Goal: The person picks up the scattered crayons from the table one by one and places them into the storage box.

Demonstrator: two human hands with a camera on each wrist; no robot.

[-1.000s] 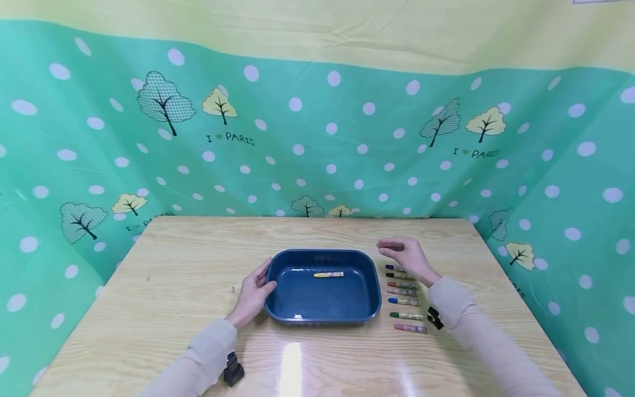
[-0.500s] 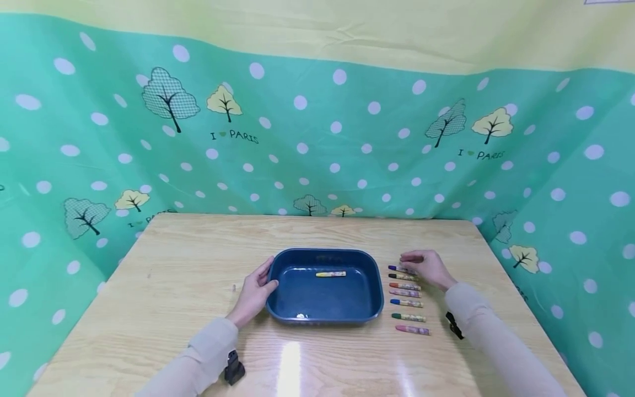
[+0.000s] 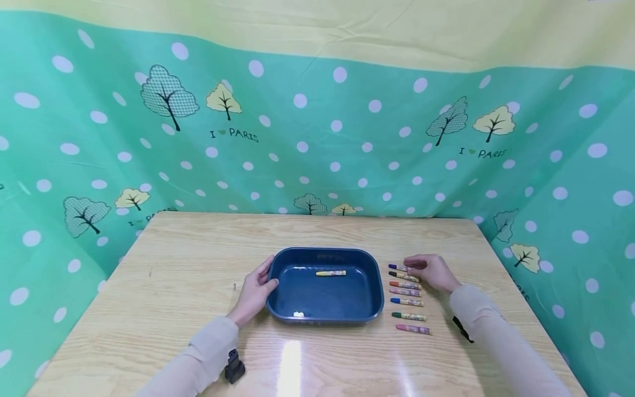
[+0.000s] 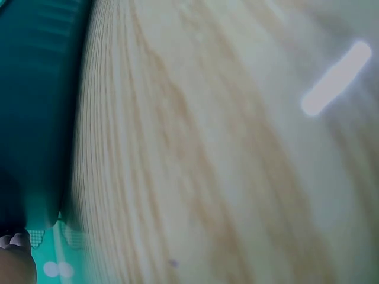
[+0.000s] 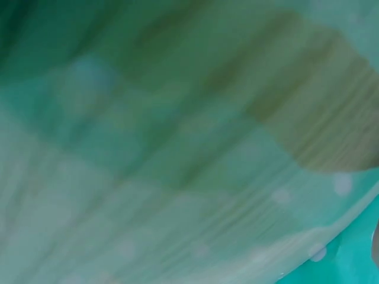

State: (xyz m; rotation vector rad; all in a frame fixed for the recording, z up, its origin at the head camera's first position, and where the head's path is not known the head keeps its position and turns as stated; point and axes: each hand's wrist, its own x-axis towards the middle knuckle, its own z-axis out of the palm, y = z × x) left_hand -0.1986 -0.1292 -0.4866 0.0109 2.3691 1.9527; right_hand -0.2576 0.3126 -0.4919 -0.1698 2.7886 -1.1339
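Note:
A dark blue plastic basin (image 3: 322,317) stands mid-table in the head view, with one yellow crayon (image 3: 331,273) lying inside it. My left hand (image 3: 255,289) grips its left rim, thumb over the edge and fingers along the outer side. In the left wrist view the basin's wall (image 4: 38,112) fills the left edge, and a fingertip (image 4: 16,260) shows below it. My right hand (image 3: 432,271) is at the far end of a crayon row, thumb and fingers pinching the dark purple crayon (image 3: 393,267). Right beside the thumb lies the black-tipped crayon (image 3: 403,276), slightly askew.
Nearer me in the row lie an orange crayon (image 3: 404,285), a light pink one (image 3: 404,292), a blue one (image 3: 407,301), a green one (image 3: 409,316) and a pink one (image 3: 413,329). A dotted green curtain (image 3: 317,138) hangs behind the wooden table (image 3: 188,264).
My right hand has come down and right, from beside the basin's far right corner onto the purple crayon. The black-tipped crayon has turned slightly. My left hand stays on the basin.

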